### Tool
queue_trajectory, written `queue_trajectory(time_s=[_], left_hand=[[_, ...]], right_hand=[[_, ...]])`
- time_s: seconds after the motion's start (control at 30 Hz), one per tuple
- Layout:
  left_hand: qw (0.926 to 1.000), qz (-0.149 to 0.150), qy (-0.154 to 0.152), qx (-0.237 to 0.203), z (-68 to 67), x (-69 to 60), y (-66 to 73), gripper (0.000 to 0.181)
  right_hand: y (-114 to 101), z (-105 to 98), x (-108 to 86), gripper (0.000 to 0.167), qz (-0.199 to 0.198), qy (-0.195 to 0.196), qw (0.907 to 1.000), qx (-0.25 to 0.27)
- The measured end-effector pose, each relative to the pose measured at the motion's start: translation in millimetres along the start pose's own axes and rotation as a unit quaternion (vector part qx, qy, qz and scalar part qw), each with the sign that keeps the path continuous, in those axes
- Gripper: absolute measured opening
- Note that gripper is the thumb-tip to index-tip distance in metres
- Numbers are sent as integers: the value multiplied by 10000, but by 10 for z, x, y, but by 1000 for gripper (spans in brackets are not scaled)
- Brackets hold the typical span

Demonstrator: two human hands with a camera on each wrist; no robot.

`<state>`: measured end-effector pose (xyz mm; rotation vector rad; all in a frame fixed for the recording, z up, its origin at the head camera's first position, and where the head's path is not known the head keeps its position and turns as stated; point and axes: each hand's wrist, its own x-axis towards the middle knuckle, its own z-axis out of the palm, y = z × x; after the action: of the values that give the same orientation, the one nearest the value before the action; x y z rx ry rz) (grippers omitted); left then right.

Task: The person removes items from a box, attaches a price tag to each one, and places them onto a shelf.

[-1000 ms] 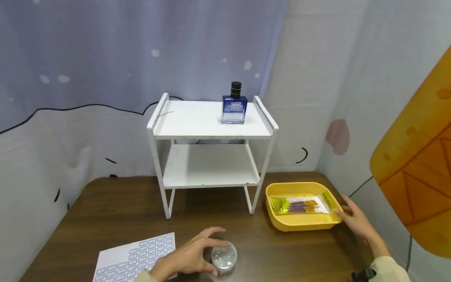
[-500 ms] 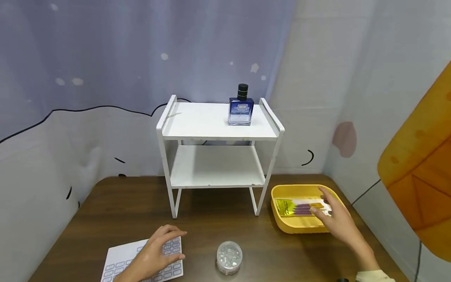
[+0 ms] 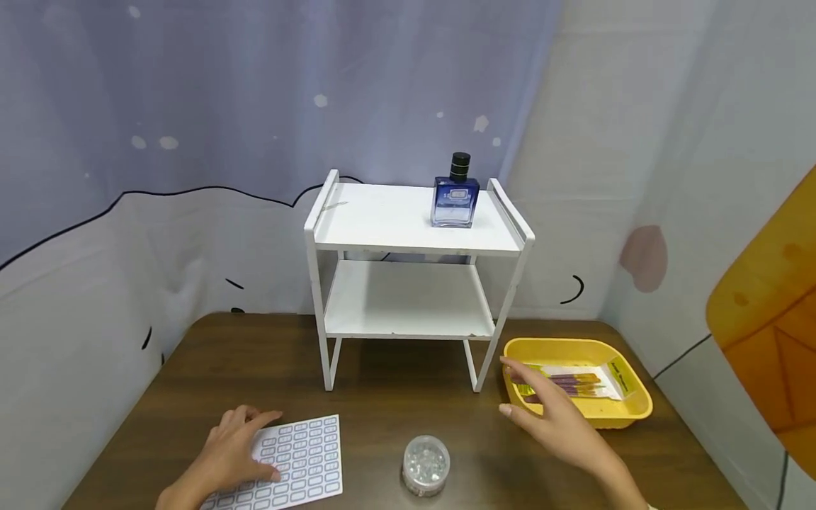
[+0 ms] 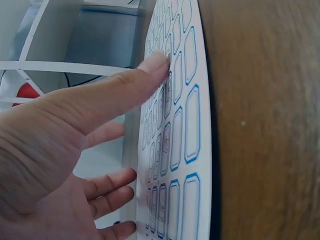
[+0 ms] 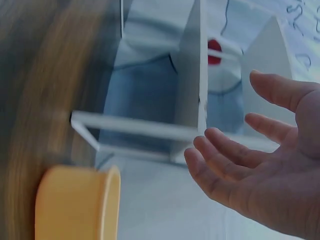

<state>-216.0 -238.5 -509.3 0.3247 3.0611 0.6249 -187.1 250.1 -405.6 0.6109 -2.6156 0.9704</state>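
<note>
My left hand (image 3: 224,453) is over the left part of a white sheet of blue-framed labels (image 3: 306,460) lying on the table. In the left wrist view its thumb and fingers are spread apart beside the label sheet (image 4: 192,125), holding nothing; contact with the sheet is hard to tell. My right hand (image 3: 554,418) hovers in front of the yellow tray (image 3: 627,418), empty, with thumb and fingers apart. Inside that tray lies a flat packet (image 3: 574,382) with purple and yellow print, partly hidden by the hand. A round clear tub (image 3: 426,465) of shiny bits stands between the hands.
A white two-tier rack (image 3: 408,329) stands at the back of the brown table (image 3: 255,361). On its top shelf is a blue perfume bottle (image 3: 455,202) with a black cap. Fabric curtains (image 3: 382,85) hang close behind and at the sides.
My left hand has let go of the clear tub and moved left over the label sheet. The right hand has left the tray's right edge and moved left across it. The view has shifted.
</note>
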Motion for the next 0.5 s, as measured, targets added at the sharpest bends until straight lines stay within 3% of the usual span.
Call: queue_trajectory(time_s=[0.17, 0.33, 0.5], left_hand=[[9998, -118, -185, 33, -23, 30, -3, 97], [9990, -240, -376, 20, -41, 46, 17, 98], [9987, -304, -410, -17, -52, 53, 16, 86]], right_hand=[[-78, 181, 67, 62, -35, -384, 9988, 309], [-136, 306, 136, 61, -107, -542, 9982, 230], [-191, 370, 188, 60, -266, -622, 9970, 385]])
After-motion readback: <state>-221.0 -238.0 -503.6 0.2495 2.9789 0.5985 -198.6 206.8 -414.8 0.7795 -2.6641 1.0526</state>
